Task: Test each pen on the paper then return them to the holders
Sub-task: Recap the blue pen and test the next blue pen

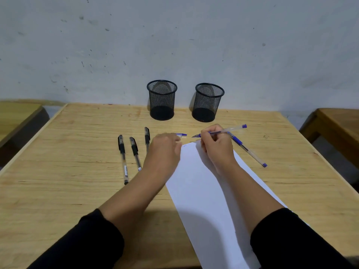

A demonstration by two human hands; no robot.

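My right hand (215,144) grips an uncapped blue pen (231,130), its tip pointing left just beyond the far edge of the white paper (204,191). My left hand (165,146) holds the pen's blue cap (181,134), blurred, a short way left of the tip. A second blue pen (248,152), capped, lies on the table right of my right hand. Three black capped pens (122,158) (135,153) (147,136) lie left of my left hand. Two black mesh holders (161,100) (207,101) stand upright by the wall with no pens in them.
The wooden table (68,171) ends at a grey wall behind the holders. Other wooden desks (338,123) (17,113) stand at the right and left edges of view. A small ink mark (184,146) shows at the paper's far corner.
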